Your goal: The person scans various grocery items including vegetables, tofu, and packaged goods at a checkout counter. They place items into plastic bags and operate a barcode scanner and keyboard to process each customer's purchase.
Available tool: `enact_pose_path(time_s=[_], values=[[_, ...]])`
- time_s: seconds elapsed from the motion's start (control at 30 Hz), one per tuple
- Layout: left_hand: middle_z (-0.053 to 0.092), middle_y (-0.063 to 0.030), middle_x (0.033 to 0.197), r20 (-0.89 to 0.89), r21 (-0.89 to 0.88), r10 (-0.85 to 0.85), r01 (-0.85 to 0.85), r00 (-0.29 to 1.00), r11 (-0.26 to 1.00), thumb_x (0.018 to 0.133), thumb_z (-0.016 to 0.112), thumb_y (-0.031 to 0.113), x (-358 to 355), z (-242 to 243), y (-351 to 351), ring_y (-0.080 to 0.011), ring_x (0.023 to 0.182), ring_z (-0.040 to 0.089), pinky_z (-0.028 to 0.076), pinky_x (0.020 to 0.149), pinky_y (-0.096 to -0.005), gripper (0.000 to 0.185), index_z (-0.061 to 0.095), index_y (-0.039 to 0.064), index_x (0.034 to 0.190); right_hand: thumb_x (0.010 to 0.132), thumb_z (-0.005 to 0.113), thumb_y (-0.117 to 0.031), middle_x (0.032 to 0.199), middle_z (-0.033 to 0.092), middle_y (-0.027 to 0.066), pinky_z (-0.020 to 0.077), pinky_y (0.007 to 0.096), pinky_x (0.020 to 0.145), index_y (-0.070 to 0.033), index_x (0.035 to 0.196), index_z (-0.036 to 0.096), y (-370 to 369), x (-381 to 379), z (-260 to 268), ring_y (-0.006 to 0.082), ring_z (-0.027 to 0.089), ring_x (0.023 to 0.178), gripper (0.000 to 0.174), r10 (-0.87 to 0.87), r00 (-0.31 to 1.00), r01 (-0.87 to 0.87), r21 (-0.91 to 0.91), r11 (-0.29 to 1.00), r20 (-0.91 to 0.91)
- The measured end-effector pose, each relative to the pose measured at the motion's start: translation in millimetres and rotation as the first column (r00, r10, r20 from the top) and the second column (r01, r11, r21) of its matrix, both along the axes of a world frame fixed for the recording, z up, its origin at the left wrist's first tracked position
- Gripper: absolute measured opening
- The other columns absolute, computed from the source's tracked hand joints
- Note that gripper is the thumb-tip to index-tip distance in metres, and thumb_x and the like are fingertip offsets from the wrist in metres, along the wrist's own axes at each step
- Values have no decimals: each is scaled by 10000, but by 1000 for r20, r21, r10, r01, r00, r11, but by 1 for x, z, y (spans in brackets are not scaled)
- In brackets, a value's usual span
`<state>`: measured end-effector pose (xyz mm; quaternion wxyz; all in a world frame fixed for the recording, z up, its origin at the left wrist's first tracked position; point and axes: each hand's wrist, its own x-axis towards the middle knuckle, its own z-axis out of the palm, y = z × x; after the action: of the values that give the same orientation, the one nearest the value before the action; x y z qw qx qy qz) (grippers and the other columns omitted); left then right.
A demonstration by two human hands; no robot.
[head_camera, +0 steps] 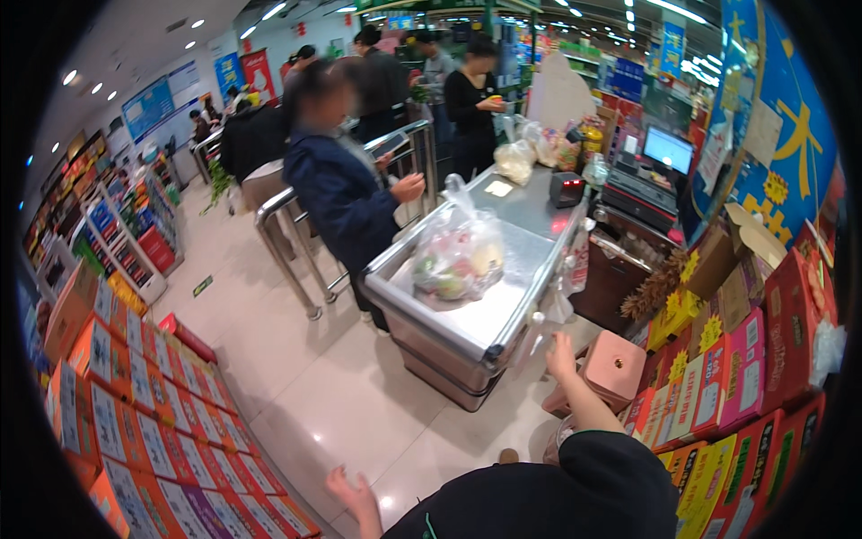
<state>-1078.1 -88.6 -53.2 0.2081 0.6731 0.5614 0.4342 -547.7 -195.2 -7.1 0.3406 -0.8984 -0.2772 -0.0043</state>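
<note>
My left hand (350, 488) hangs over the tiled floor at the bottom, fingers apart, holding nothing. My right hand (560, 356) reaches toward plastic bags (532, 337) hanging on the side of the checkout counter (441, 343); whether its fingertips touch them I cannot tell. It is just left of a pink plastic stool (614, 367). A clear plastic bag of produce (458, 259) stands on the counter's metal end, its handles upright. Farther back on the counter are another bag of pale goods (515, 162) and a small display with red digits (566, 190).
A person in a dark blue jacket (343, 195) stands at the counter's left by a steel railing (273, 202). Another person in black (468, 114) is behind. Stacked cartons (168, 431) line the left, more boxes (714, 384) the right. A monitor (668, 151) stands at the checkout.
</note>
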Motion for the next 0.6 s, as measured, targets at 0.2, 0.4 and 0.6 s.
enact_pose_path(time_s=[0.2,0.4,0.6], values=[[394,-228,1247,-49,-128,-429,420,902,898,774,659,26,217,46,37,-388,1185,417,361,1008,-418,460,480,1,1196,768,612,-46,1186,476,206,445,450,912,-76,1159,486,-86,76,-85,406,502,1107,412,-160,957,150,-60,987,-241],[426,-218,1199,-22,-175,-525,514,851,840,769,668,50,369,43,58,-388,1150,436,372,991,-429,458,485,-1,1186,743,636,-86,1141,523,237,454,422,925,-42,1146,515,-147,109,-138,392,545,1062,423,-163,917,157,-46,987,-365],[454,-222,1163,-157,-131,-652,639,741,758,748,692,116,490,21,78,-395,1114,457,386,969,-445,469,514,24,1172,729,672,-100,1011,627,182,502,383,859,-24,1045,583,-147,164,-142,319,623,966,337,-222,849,249,-6,968,-479]])
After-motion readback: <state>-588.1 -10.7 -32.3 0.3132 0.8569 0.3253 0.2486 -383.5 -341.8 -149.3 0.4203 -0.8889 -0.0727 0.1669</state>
